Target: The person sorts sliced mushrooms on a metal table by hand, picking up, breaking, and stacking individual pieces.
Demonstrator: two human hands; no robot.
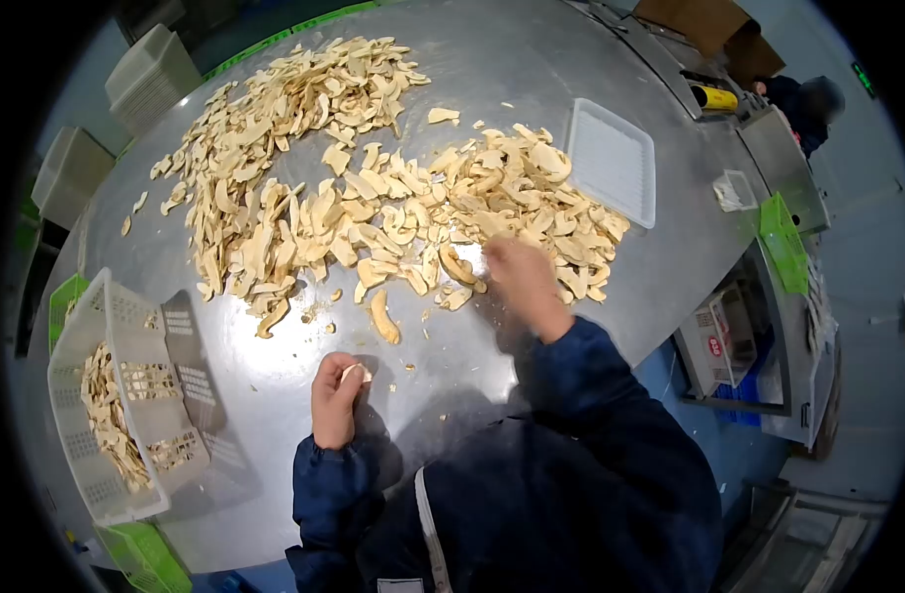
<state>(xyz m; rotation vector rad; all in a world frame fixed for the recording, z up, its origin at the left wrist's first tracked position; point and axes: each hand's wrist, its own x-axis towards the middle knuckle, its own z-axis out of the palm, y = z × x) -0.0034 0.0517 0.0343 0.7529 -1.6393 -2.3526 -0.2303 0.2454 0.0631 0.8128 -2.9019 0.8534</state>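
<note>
If the left hand (335,402) pinches harder, the small pale piece (357,374) it grasps between thumb and fingers could snap; a careless sweep of the right hand (524,282) could scatter the slices (561,203) heaped beside and beyond it, as the smooth metal desk (275,395) probably offers little grip. Blur leaves me unable to tell whether the right hand grasps anything. The slices look dry, thin and irregularly curved, cream with browner edges. Left of the left hand stands a perforated white plastic basket (69,425), partly filled with slices
</note>
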